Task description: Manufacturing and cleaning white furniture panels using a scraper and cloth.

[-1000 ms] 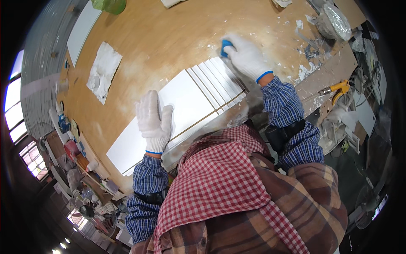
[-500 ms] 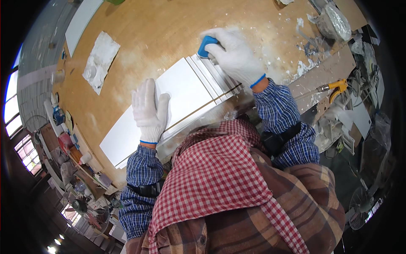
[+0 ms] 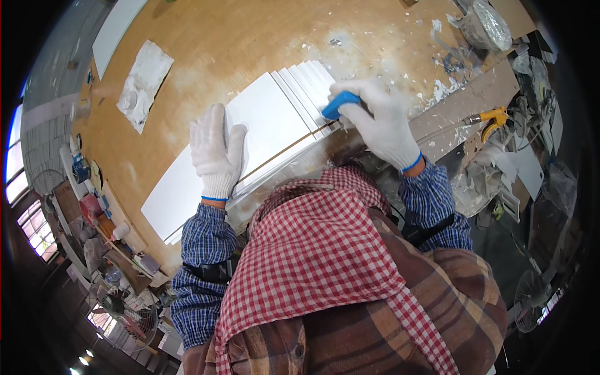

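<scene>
A stack of long white boards (image 3: 265, 115) lies slantwise on the table, its right end fanned into narrow white steps (image 3: 306, 90). My left hand (image 3: 215, 150), in a white knit glove, rests flat on the top board with the thumb spread. In my right hand (image 3: 384, 122), also gloved, is a blue sanding block (image 3: 340, 104), gripped between thumb and fingers. The block is at the near right corner of the stepped ends. Its underside is hidden, so I cannot tell whether it touches them.
The wooden table (image 3: 206, 69) is dusted with white. A crumpled white sheet (image 3: 145, 81) lies at the left and another white panel (image 3: 119, 34) beyond it. A yellow air gun (image 3: 492, 119) sits at the right, near a plastic-wrapped bundle (image 3: 487, 28) and scraps. Fans stand at both sides.
My right hand has drawn the blue sanding block from the far edge of the stepped ends toward me and to the right. My left hand stays flat on the board.
</scene>
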`<state>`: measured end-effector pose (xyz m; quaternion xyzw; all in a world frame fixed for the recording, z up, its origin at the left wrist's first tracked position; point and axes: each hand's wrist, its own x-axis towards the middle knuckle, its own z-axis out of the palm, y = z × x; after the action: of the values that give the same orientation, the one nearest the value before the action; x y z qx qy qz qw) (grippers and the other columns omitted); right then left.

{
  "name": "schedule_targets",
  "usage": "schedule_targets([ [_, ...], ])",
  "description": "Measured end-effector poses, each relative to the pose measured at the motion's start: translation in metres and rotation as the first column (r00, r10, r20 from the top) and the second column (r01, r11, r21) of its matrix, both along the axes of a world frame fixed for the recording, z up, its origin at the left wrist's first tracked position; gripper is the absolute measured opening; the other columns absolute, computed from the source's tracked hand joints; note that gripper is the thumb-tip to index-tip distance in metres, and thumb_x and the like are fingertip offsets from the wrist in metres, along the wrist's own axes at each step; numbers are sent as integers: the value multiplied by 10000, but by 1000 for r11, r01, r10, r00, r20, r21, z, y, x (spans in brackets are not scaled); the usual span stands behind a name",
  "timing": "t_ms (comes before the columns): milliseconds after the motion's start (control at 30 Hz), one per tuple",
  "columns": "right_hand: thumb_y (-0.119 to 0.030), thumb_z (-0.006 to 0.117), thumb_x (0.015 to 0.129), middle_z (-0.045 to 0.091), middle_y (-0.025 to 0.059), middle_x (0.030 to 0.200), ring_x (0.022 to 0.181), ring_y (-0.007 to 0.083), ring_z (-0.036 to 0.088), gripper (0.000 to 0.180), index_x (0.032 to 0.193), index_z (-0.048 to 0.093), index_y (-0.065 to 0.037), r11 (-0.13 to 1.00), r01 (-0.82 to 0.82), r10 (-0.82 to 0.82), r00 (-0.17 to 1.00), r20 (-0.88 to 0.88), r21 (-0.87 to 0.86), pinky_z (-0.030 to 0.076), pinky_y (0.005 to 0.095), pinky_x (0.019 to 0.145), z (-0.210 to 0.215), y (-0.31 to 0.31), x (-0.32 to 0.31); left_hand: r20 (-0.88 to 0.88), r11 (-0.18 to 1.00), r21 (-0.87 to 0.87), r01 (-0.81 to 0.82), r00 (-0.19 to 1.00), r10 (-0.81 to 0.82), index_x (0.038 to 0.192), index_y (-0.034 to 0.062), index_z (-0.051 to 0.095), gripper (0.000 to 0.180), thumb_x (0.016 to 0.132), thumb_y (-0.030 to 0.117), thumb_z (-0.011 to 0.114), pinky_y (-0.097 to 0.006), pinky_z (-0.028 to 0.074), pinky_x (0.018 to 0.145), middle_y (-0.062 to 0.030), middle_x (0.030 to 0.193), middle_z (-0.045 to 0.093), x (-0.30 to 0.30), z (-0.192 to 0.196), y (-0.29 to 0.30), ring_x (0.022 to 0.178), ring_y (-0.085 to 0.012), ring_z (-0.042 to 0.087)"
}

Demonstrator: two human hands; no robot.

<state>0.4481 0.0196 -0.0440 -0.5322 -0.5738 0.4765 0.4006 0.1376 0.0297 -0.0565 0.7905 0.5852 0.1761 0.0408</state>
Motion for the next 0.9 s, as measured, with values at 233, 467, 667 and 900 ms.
schedule_targets([
  [233,-70,644,957,705,155,1070,967,306,696,243,1199,662,-54,995,-80,78,996,43,52,546,362,864,-4,-32,-15,7,999,46,-19,1000,19,1317,-14,595,502,912,260,709,-498,415,1074,-228,1244,642,-7,-8,-1,1162,-405,589],
  [467,-51,643,955,707,140,1049,944,278,707,249,1202,659,-63,992,-38,23,992,128,116,552,344,848,-7,-34,1,20,997,71,-31,999,29,1323,-19,606,488,922,240,709,-510,402,1114,-239,1270,642,-6,-19,0,1196,-414,590],
  [667,-55,644,981,734,114,1046,878,146,707,325,1304,630,-22,931,363,-364,924,-115,-31,561,278,778,-22,-34,36,71,997,54,-46,997,43,1321,-29,616,480,932,237,704,-506,411,1111,-256,1293,637,7,-20,3,1212,-429,590],
  [900,-64,646,979,726,77,1008,845,112,679,278,1253,658,-19,904,373,-405,905,-134,-211,556,270,756,-29,-50,59,35,998,34,-52,998,51,1351,-21,608,492,962,274,668,-531,363,1164,-249,1335,630,17,-23,5,1257,-427,576],
])
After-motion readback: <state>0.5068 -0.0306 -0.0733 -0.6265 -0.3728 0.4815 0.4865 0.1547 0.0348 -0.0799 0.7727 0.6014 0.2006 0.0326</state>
